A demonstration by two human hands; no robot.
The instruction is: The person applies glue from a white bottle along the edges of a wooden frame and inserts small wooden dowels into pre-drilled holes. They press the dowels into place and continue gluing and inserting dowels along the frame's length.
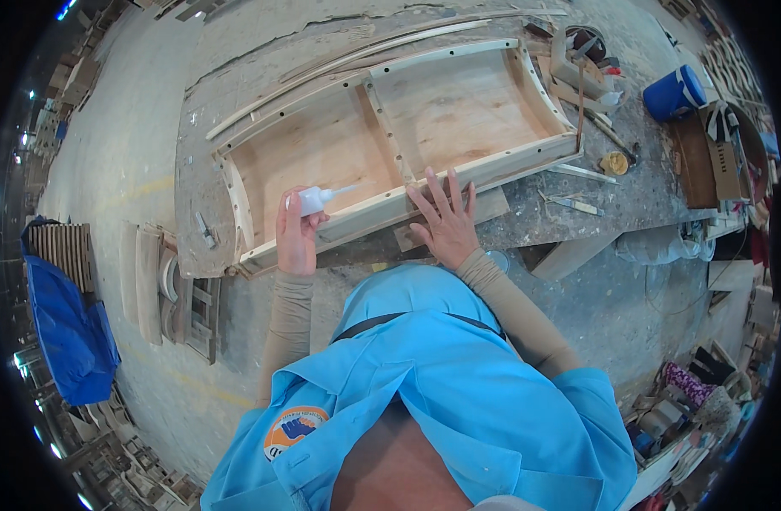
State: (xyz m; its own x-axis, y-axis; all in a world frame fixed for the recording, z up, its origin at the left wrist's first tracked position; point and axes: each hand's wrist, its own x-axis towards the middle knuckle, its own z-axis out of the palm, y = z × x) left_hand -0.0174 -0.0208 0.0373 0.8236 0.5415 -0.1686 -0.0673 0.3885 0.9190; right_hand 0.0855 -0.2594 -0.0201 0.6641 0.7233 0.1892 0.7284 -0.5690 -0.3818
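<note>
A long wooden frame with a thin plywood panel [314,152] lies across the workbench, a cross rail [384,128] dividing it in two. Dark round holes dot its rails. My left hand [297,238] is wrapped around a small white squeeze bottle [314,201], its thin nozzle pointing right above the near rail [356,218]. With fingers spread, my right hand [448,218] lies flat over the near rail beside the end of the cross rail. It holds nothing.
Thin wood strips [348,61] lie along the bench's far side. To the right are a hammer [612,134], a round yellow tin [614,163], a brush-like tool [575,204] and a blue bucket [673,92]. A small metal tool [205,230] lies at the left edge.
</note>
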